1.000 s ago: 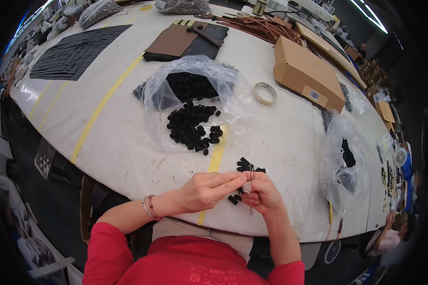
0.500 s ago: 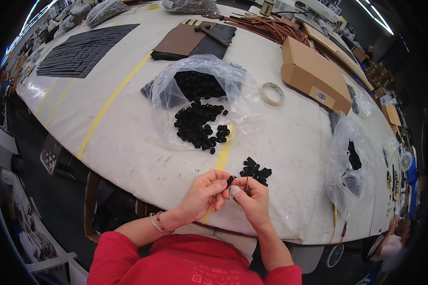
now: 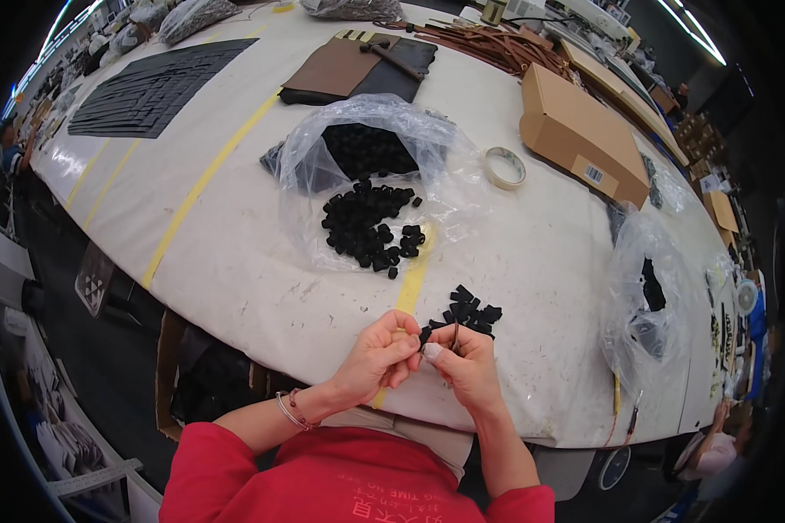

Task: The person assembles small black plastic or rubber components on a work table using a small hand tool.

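Observation:
Close to the table's near edge, my left hand (image 3: 384, 353) pinches a small black fabric-like piece (image 3: 425, 335) between thumb and fingers. Right beside it, my right hand (image 3: 464, 362) is closed around a thin dark metal tool (image 3: 455, 335), mostly hidden by the fingers; its kind cannot be made out. A white covering wraps my right thumb tip. Just beyond the right hand lies a small pile of flat black pieces (image 3: 469, 309). Farther off, many short black loops (image 3: 358, 222) spill from the mouth of a clear plastic bag (image 3: 301, 144).
A tape roll (image 3: 504, 168) and a cardboard box (image 3: 582, 135) are right of the bag. Another clear bag (image 3: 628, 322) sits at the right. Black strips (image 3: 161, 87) lie far left; a hammer (image 3: 397, 61) rests on dark sheets. Brown straps (image 3: 488, 45) are heaped behind.
My hands stay together at nearly the same spot. The black piece has tilted slightly between my left fingers, and the tool in my right hand stands a little more upright. The view has shifted slightly.

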Demonstrator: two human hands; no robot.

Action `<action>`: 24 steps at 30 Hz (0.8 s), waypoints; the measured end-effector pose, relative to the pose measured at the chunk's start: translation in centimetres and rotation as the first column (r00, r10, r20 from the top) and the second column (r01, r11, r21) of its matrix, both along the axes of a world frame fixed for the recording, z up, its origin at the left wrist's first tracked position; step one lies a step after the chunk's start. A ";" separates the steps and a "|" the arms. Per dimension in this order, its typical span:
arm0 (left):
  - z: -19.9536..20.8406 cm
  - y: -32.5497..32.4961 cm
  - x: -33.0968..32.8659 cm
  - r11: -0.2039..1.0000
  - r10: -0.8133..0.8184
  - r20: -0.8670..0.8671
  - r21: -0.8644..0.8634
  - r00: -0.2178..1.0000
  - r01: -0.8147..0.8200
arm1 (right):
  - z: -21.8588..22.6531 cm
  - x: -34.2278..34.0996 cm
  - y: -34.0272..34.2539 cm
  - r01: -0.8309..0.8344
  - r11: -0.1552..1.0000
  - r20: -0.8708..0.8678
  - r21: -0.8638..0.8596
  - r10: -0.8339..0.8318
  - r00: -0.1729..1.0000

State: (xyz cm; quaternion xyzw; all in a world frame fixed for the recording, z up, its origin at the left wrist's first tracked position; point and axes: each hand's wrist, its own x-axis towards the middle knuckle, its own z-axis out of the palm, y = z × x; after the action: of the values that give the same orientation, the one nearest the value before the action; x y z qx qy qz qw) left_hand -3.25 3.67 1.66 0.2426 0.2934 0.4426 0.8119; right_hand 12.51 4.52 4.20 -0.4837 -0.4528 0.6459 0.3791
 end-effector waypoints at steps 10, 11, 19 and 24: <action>0.3 -0.8 0.5 0.970 0.168 -0.340 0.223 0.925 -0.094 | 0.1 -1.3 -0.7 0.064 0.964 0.187 0.258 -0.115 0.976; 0.3 -0.9 0.6 0.940 0.240 -0.405 0.323 0.882 -0.108 | 0.0 -1.4 -0.8 0.056 0.944 0.234 0.326 -0.138 0.962; 0.3 -0.7 -0.3 0.682 0.515 -0.545 0.728 0.661 0.069 | 0.4 -0.7 -0.5 -0.062 0.957 0.292 0.282 -0.025 0.956; 0.9 0.0 -1.3 0.942 0.004 -0.410 0.307 0.912 0.134 | 1.3 0.2 -0.2 -0.111 0.989 0.146 0.098 0.096 0.985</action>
State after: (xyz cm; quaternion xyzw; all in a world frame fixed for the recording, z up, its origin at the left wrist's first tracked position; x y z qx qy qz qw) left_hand -4.52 3.63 2.52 0.4703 0.3688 0.3978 0.6961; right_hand 12.66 4.36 5.47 -0.4831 -0.5368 0.6040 0.3371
